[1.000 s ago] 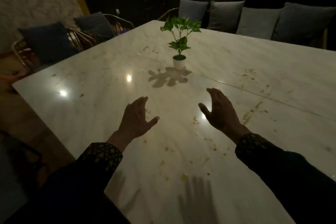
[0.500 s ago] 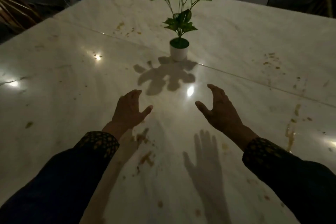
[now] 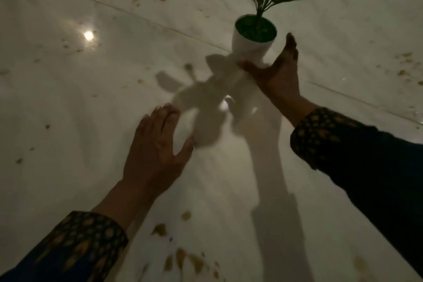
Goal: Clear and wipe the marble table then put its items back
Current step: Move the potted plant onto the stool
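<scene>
A: From the head view, where's the potted plant (image 3: pixel 254 36)?

B: On the far right part of the marble tabletop (image 3: pixel 68 98), upright, close to a seam in the marble. It's the only item I can see to clear.

A: And the right hand (image 3: pixel 278 75)?

B: Spread wide, cupped at the pot's base, thumb against the near side and fingers (image 3: pixel 290 47) up along its right side. They touch or nearly touch it, but haven't closed round it.

A: Why so low?

B: I'd judge the leaves are top-heavy, so a low hold keeps it steady.

A: The left hand (image 3: pixel 155 151)?

B: Open, holding nothing, hovering nearer and to the left, probably ready to support the pot.

A: The surface?

B: Brown stains (image 3: pixel 180 256) and crumbs remain; wiping isn't done.
</scene>
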`<act>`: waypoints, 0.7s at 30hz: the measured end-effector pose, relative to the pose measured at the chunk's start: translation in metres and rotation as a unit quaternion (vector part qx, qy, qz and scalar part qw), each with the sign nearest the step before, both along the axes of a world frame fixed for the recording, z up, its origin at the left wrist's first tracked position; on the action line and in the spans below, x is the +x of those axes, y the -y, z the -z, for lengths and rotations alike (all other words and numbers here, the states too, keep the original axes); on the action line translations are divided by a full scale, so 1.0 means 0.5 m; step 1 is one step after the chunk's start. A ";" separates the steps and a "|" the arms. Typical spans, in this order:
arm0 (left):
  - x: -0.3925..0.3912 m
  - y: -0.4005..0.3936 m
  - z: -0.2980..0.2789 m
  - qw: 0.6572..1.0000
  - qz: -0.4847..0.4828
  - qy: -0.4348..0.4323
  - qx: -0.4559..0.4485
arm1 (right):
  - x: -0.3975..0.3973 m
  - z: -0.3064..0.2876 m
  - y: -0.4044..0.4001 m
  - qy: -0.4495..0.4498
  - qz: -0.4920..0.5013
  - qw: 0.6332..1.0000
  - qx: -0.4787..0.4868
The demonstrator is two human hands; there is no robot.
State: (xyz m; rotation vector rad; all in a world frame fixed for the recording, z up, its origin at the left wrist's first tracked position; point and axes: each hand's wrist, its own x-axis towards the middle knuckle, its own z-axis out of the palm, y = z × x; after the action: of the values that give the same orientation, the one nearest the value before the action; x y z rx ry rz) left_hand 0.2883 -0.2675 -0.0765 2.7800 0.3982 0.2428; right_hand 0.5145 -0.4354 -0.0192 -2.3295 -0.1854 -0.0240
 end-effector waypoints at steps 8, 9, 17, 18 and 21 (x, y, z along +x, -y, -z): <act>0.001 -0.003 0.006 1.000 0.003 -0.007 0.017 | 0.078 0.038 -0.092 0.037 0.050 0.995 0.078; 0.001 -0.004 0.006 1.000 0.005 -0.007 0.014 | 0.082 0.038 -0.100 0.038 0.062 0.993 0.094; 0.002 -0.009 0.002 1.000 0.012 -0.005 -0.009 | 0.071 0.039 -0.114 0.061 0.103 0.986 0.119; 0.002 -0.010 0.003 1.000 0.012 -0.008 -0.012 | 0.061 0.036 -0.111 0.057 0.100 0.986 0.119; 0.003 -0.012 0.001 1.000 0.008 0.000 -0.021 | 0.020 0.016 -0.099 0.055 0.090 0.987 0.125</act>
State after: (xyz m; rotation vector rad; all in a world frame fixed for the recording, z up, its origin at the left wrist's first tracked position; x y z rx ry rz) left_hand 0.2897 -0.2614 -0.0770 2.7417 0.3774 0.2275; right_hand 0.5243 -0.3860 -0.0273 -2.0891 -0.0238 -0.2531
